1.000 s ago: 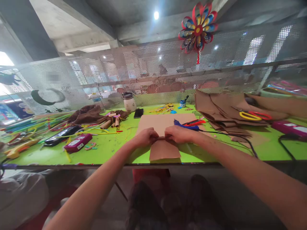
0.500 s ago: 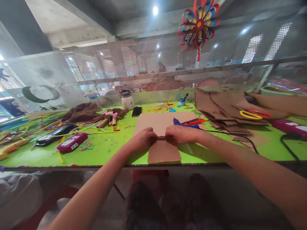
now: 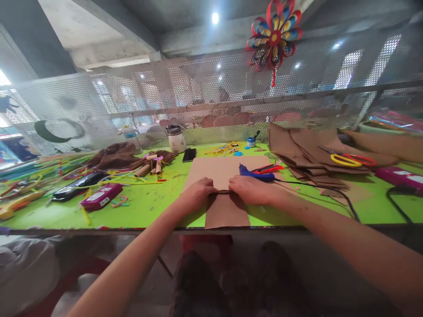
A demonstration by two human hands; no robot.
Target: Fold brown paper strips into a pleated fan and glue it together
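Note:
A strip of brown paper (image 3: 228, 215) lies at the table's front edge, its far end turned into a narrow fold or roll. My left hand (image 3: 200, 192) pinches the left end of that fold, fingers curled. At the right end, my right hand (image 3: 248, 189) grips it the same way. Both hands rest at the near part of a flat tan cardboard sheet (image 3: 216, 168). Just beyond my right hand lies a blue glue gun (image 3: 256, 174) beside a red-orange tool (image 3: 269, 168). My fingertips are partly hidden behind the hands.
Brown paper sheets (image 3: 307, 154) are piled at right, with yellow-handled scissors (image 3: 345, 160) on top. A black cord (image 3: 317, 184) runs right from the glue gun. To the left are a purple box (image 3: 102, 197), a black case (image 3: 77, 186), small paper rolls (image 3: 152, 166) and a phone (image 3: 189, 155).
The view has shifted slightly. Both hands keep their hold on the fold in nearly the same place, and the paper's near edge sits marginally lower in the view.

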